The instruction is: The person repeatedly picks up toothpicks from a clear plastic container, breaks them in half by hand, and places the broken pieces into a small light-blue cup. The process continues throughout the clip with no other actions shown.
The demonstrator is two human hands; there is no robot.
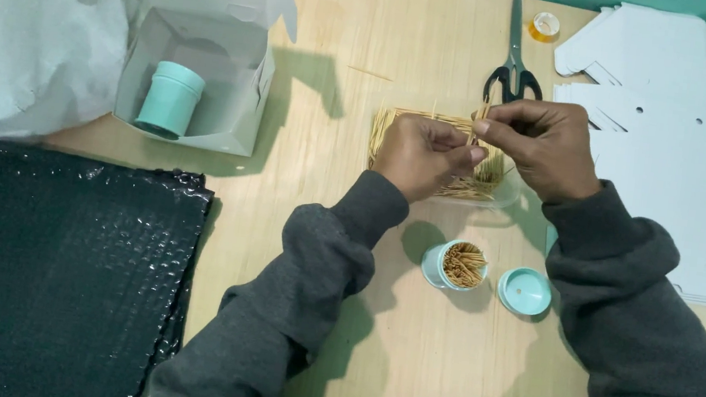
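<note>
Toothpicks: thin pale wooden toothpicks (480,131), a small bunch pinched between both my hands, above the loose heap in the clear tray (497,196), so strays drop back in.
Left hand (424,152): fingers closed on the bunch, steadying it.
Right hand (541,143): fingertips clamped on its top, evening the ends.
Jar: small mint round jar (452,265), open and nearly full, near me for easy reach.
Lid: mint round lid (525,291), upturned just beside the jar.
Box: open white cardboard box (197,81), holding a capped jar, well apart.

Dark grey long sleeves, soft knit, ribbed cuffs at wrists; left hand (419,155), right hand (541,146) bare.
</note>
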